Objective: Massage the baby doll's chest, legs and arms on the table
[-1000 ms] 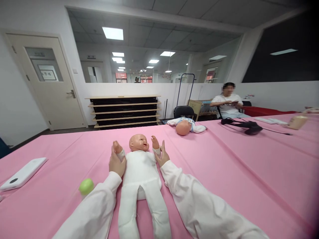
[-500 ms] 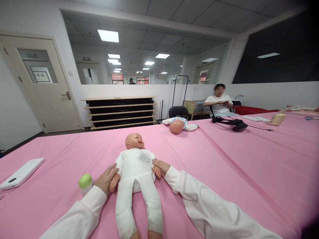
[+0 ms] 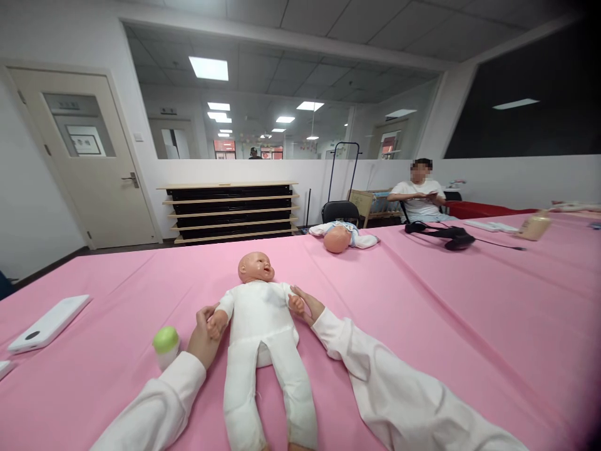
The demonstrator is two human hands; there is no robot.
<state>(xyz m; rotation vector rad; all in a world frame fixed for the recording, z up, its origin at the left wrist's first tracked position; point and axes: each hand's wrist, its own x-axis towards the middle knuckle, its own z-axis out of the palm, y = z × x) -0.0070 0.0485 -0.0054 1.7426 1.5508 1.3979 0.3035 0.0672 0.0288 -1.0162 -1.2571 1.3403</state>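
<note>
A baby doll (image 3: 263, 313) with a soft white body lies on its back on the pink tablecloth (image 3: 399, 326), head at the far end. My left hand (image 3: 205, 335) holds the doll's arm on the left side, fingers bent behind the forearm and partly hidden by the doll's hand. On the other side, my right hand (image 3: 310, 305) grips the doll's other arm near the wrist; its fingers are largely covered by that arm. Both doll forearms are bent upward. Beside my left wrist stands a small container with a green lid (image 3: 166, 340).
A white slab-like device (image 3: 49, 324) lies at the left. Farther back are another doll (image 3: 339, 238) in clothes, a black headset (image 3: 444, 236) with a cable and a tan bottle (image 3: 535, 225). A person (image 3: 419, 194) sits beyond the table, near a black chair (image 3: 340, 211).
Both hands have slid under the doll's forearms and lifted them, so its hands sit higher. My left fingers have curled. The whole view has shifted slightly.
</note>
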